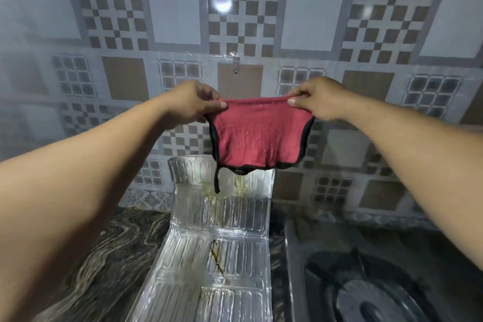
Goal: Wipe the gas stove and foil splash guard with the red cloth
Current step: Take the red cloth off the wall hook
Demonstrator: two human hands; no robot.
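The red cloth point(258, 133) with black trim hangs spread out in front of the tiled wall, a loose black strip dangling from its lower left corner. My left hand point(192, 102) pinches its upper left corner and my right hand point(317, 98) pinches its upper right corner. Below the cloth the foil splash guard point(217, 238) leans against the wall and lies forward over the counter, with brownish stains down its middle. The gas stove point(366, 282) shows at the lower right, with a dark burner and pan support.
A small hook point(236, 64) sticks out of the patterned wall tiles just above the cloth. A dark marbled counter point(99, 256) runs along the lower left under the foil.
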